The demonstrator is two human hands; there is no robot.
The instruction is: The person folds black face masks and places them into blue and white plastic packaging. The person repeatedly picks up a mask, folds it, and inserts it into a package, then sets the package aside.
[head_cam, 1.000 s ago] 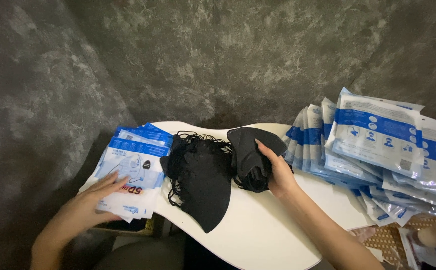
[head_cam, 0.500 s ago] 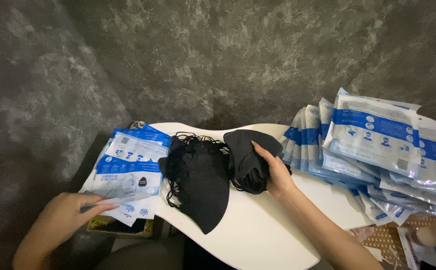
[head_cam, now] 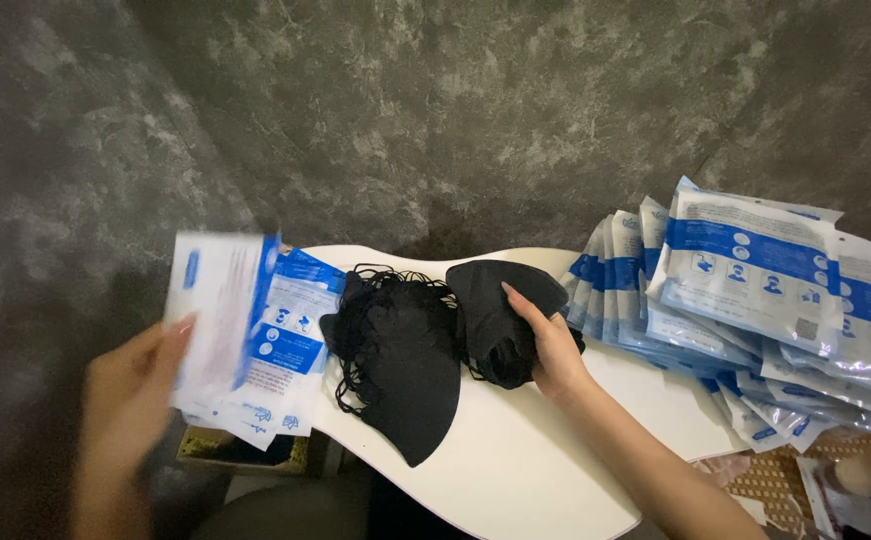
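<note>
My left hand point(head_cam: 131, 395) holds a white and blue plastic pouch point(head_cam: 218, 310), lifted and blurred, over a small stack of the same empty pouches point(head_cam: 291, 355) at the table's left end. My right hand point(head_cam: 554, 350) grips a folded black face mask point(head_cam: 496, 315) near the middle of the white table point(head_cam: 516, 470). Just left of it lies a pile of black masks point(head_cam: 401, 365) with tangled ear loops.
A large heap of filled blue and white pouches point(head_cam: 756, 300) covers the table's right side and spills over its edge. A low box point(head_cam: 246, 452) sits under the table's left end. A woven brown surface point(head_cam: 786, 480) shows at the lower right. The grey mottled floor lies beyond.
My left hand has picked one pouch off the left stack and raised it. My right hand stays on the black mask, almost unmoved.
</note>
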